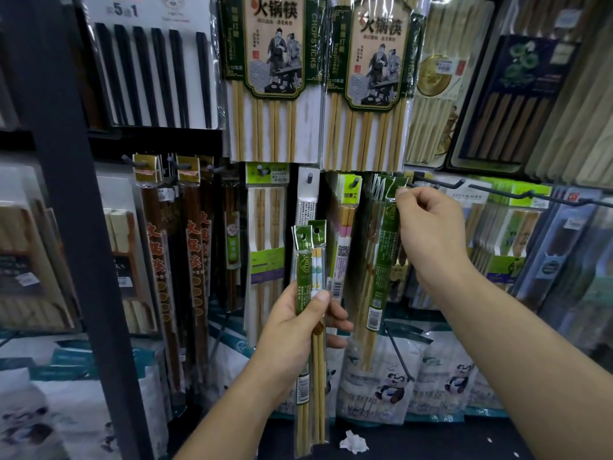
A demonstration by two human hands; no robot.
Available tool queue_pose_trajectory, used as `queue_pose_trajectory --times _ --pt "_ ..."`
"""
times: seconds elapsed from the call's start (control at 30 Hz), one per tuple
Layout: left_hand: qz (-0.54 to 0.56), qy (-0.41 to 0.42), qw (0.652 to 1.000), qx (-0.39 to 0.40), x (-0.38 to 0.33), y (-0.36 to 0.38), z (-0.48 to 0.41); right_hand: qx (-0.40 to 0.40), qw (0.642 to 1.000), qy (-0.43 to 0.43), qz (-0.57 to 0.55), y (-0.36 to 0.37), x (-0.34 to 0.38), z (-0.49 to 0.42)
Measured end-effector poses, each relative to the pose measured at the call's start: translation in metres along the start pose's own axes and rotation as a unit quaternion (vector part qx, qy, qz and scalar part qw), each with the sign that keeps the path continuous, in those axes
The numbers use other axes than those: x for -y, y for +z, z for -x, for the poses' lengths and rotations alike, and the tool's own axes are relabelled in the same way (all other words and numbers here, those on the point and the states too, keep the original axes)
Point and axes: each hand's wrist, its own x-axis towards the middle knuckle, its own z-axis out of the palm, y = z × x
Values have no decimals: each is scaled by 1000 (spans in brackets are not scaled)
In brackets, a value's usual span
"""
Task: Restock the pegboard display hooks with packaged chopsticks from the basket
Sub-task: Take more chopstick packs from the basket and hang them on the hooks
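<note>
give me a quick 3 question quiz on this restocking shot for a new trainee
1. True or false: the left hand holds nothing.
2. How many green-labelled packs does the left hand hold? A) one B) two C) four
3. Fill in: the right hand pinches the top of a green pack next to a black wire ____.
Key: 1 false; 2 B; 3 hook.
</note>
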Motion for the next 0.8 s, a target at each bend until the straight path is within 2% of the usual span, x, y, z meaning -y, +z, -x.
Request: queue_pose_trajectory --times 0.4,0.7,0.8 --pt "-7 12 1000 10 1 -1 0 24 998 -17 53 -3 1 -4" --pt "-15 28 999 12 2 -2 0 -21 996 -40 81 -6 -6 20" --pt "-7 22 999 26 0 -1 1 58 992 -83 80 2 -3 45"
